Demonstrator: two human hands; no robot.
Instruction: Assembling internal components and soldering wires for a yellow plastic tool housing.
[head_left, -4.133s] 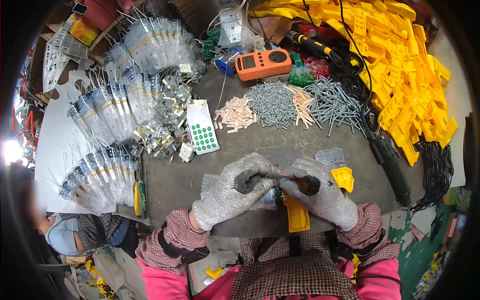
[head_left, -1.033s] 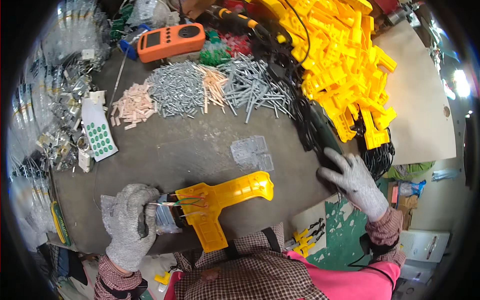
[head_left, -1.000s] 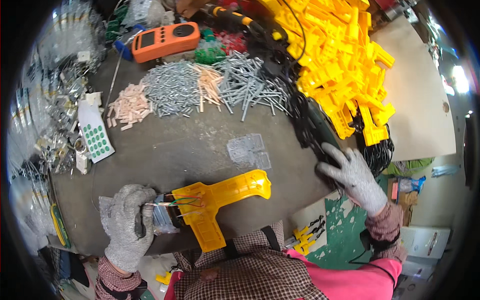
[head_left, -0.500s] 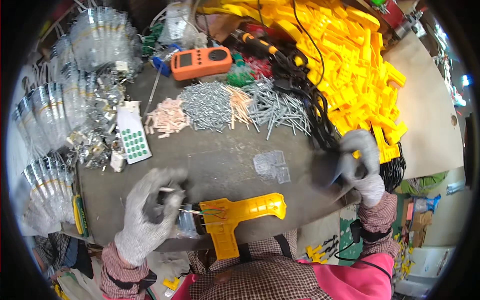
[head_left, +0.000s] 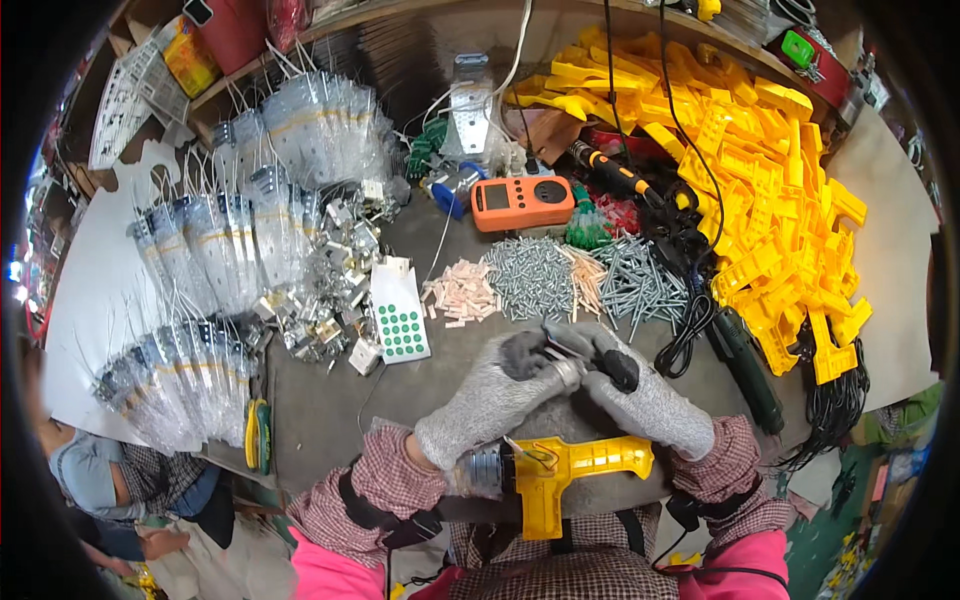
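— Head view: what is held between the two gloved hands?
— A small clear plastic bag (head_left: pixel 565 345) is pinched between the fingertips of the left hand (head_left: pixel 505 385) and the right hand (head_left: pixel 625 385), raised just above the workbench (head_left: pixel 330 415). Both hands are closed on it from opposite sides, so its mouth appears to be pulled open or held taut; what is inside cannot be made out.

— And the yellow part below the hands?
— A yellow pistol-shaped housing (head_left: pixel 570 470) is laid flat at the near edge of the bench, just in front of the body, with coloured wires showing at its left end. It seems to be parked there, close at hand, so that both hands are free.

— What is kept within reach beyond that?
— Heaps of grey screws (head_left: pixel 530 280) and pale plastic plugs (head_left: pixel 460 295) are spread just beyond the hands, probably so they can be picked up singly. An orange meter (head_left: pixel 522 203) is set behind them. A pile of yellow housings (head_left: pixel 770 190) is stacked at the right, and rows of filled clear bags (head_left: pixel 210 260) are laid out at the left, well apart from the loose parts.
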